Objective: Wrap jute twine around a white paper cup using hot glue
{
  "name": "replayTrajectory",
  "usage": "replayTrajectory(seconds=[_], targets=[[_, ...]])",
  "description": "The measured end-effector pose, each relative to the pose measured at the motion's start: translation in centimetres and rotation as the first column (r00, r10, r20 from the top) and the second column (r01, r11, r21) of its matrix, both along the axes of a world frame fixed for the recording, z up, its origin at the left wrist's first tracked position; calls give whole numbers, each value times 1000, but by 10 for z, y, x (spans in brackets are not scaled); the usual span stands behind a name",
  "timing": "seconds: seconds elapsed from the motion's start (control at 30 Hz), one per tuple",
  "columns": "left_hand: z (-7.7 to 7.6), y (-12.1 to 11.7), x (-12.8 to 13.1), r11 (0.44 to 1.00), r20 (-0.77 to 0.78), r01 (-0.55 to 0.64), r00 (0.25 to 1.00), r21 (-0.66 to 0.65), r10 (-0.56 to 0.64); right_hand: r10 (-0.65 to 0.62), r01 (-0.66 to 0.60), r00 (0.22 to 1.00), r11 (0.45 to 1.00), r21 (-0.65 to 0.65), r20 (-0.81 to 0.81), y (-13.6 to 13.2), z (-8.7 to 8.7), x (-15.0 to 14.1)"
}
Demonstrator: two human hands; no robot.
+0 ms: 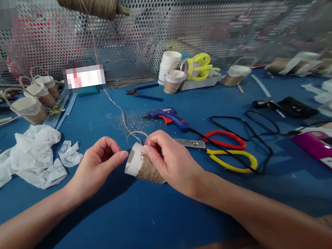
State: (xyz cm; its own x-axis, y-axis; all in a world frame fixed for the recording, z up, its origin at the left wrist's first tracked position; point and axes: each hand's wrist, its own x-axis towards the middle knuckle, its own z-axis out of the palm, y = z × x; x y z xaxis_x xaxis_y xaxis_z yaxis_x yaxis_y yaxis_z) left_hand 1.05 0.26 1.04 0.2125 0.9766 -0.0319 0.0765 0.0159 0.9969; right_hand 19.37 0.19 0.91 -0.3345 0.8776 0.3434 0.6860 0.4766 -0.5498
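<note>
A small white paper cup [133, 159] lies tilted in my right hand [174, 160], its lower part wound with brown twine [150, 172]. My right thumb presses on the cup's side, and the other fingers are behind it. A strand of twine [123, 116] loops at the cup and runs up toward the spool [88, 3] hanging above. My left hand [97, 166] is beside the cup's rim, fingers curled and thumb tip close to the index finger. Whatever sits in that pinch, if anything, is too small to see.
A blue glue gun [164, 114] and large scissors [229, 154] lie past my right hand. White lace [30, 157] is heaped at left. Handled cups [29, 109] stand behind it, with white cups [169, 63] at the back. A purple device [323, 155] sits at right. A perforated metal screen [140, 32] rises behind.
</note>
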Motion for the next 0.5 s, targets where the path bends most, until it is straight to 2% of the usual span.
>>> replayTrajectory(seconds=[0.5], targets=[[-2, 0, -1, 995, 23, 75, 997, -72, -73, 14, -14, 1000, 999, -45, 2, -1, -3, -1]])
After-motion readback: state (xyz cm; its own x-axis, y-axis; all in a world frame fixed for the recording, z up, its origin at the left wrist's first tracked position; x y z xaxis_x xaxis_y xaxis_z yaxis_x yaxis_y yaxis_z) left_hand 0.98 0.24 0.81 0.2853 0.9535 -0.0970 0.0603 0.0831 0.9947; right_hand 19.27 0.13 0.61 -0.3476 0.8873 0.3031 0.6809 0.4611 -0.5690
